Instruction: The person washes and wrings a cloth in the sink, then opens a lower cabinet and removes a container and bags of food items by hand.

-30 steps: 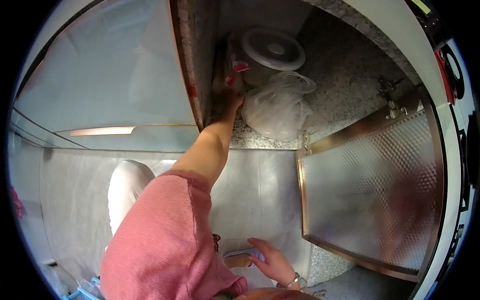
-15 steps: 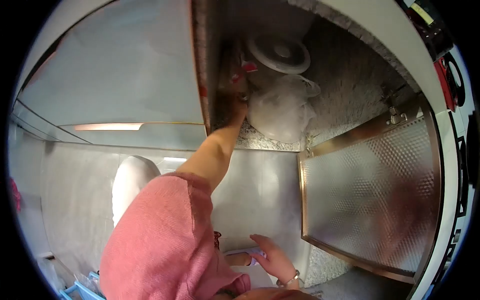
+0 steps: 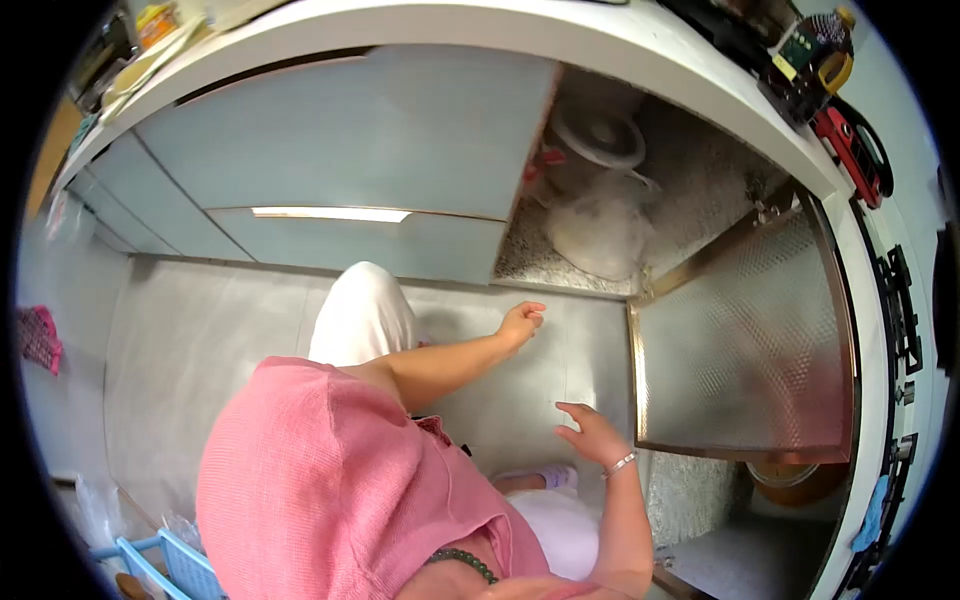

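My left hand (image 3: 521, 326) hangs above the grey floor, just in front of the cabinet's lower edge. Its fingers are loosely bent and slightly apart, and nothing shows in them. Lower and to the right, my right hand (image 3: 594, 438), with a bracelet at the wrist, has its thumb and fingers apart and holds nothing. Inside the cabinet, a cloudy plastic bag (image 3: 597, 232) lies nearest my left hand; its contents are unclear. Behind it is a round pale lid (image 3: 603, 136), with small red items (image 3: 550, 158) to the left. The textured glass cabinet door (image 3: 745, 350) stands wide ajar.
Closed pale-blue cabinet fronts (image 3: 350, 150) run along the left below a white countertop (image 3: 440, 25). A dark bottle (image 3: 808, 60) and a red object (image 3: 848, 150) are at the upper right. A blue basket (image 3: 170, 565) sits at the lower left.
My left hand has come out of the cabinet, back toward my body, with nothing visible in it. My right hand has moved up and right. The view has shifted, showing more countertop.
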The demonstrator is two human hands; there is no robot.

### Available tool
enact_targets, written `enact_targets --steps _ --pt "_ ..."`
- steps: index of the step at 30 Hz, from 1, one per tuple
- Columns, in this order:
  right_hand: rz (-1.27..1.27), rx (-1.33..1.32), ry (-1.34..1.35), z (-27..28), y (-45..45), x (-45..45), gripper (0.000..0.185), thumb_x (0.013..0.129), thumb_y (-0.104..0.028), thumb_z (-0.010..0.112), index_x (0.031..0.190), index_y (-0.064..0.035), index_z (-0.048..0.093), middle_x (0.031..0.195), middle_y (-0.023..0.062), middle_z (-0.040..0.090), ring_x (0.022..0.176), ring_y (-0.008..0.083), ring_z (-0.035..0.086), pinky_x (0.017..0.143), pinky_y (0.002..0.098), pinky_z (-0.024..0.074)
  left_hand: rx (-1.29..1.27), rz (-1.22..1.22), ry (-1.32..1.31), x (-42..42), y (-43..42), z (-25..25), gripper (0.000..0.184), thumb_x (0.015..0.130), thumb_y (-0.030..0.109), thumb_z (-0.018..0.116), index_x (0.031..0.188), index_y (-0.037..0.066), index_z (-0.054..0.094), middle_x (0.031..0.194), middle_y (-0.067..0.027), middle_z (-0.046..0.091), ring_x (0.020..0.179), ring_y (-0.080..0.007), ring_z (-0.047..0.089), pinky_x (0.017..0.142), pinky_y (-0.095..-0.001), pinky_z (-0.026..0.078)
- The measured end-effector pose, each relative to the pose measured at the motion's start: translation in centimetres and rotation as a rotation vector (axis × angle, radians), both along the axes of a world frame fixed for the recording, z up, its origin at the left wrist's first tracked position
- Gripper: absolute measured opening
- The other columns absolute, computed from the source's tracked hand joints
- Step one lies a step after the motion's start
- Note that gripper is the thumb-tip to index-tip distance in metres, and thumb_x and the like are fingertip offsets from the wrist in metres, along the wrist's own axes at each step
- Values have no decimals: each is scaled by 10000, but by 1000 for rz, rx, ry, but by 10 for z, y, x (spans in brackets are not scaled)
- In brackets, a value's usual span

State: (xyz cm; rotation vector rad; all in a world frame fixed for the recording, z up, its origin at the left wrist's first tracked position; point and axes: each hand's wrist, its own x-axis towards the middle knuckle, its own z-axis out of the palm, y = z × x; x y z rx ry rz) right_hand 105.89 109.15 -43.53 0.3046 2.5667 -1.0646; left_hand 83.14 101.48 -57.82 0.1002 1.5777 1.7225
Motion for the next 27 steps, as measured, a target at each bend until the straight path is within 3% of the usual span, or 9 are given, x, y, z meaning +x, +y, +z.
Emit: enact_targets --steps 6,8,11,12,16,18,22,27 --pt "45 144 -18 -24 16 -13 462 806 -319 586 1176 -50 520 1175 192 522 1095 326 485 932 368 386 159 -148 225 -10 -43 103 281 836 80 537 1116 73 511 894 1 555 860 -96 524 730 -262 431" --pt "33 123 -71 -16 11 -13 461 803 -324 590 1164 -45 530 1164 189 532 1093 324 488 932 368 387 341 -215 372 -8 -58 128 260 849 84 537 1106 54 513 882 -2 550 838 -83 519 733 -237 424" --pt "71 149 1 -22 14 -22 458 803 -325 588 1155 -37 536 1149 192 541 1089 322 491 927 367 390 293 -264 518 -11 -80 154 254 850 89 547 1096 36 517 867 2 544 813 -67 508 725 -208 414" --pt "114 196 83 -26 16 -24 468 792 -296 604 1169 -30 526 1112 176 568 922 301 581 805 354 466 308 -261 539 -11 -85 155 247 852 94 549 1089 30 522 839 11 544 778 -56 501 708 -197 413" --pt "100 186 135 -24 14 -30 474 787 -306 606 1166 -31 530 1098 175 575 905 299 583 802 352 466 251 -312 680 -7 -107 173 224 857 104 543 1071 35 537 822 7 558 764 -60 506 698 -212 425" --pt "77 174 -7 -10 10 -34 466 798 -333 585 1153 -35 538 1164 191 533 1085 329 492 932 367 385 176 -323 841 -6 -122 194 206 850 113 548 1039 33 560 832 -24 586 769 -93 535 705 -243 443" --pt "59 186 -14 -12 11 -36 471 794 -337 591 1153 -37 539 1169 180 534 1093 319 491 935 363 383 186 -228 1106 -18 -150 226 206 814 103 565 1004 23 584 884 -90 612 815 -183 575 752 -301 456" --pt "100 181 -22 -19 9 -39 469 795 -339 590 1154 -42 539 1170 173 537 1099 312 490 934 360 385 146 -74 1279 -47 -182 246 194 799 77 570 982 19 594 887 -105 608 825 -204 581 758 -308 459"
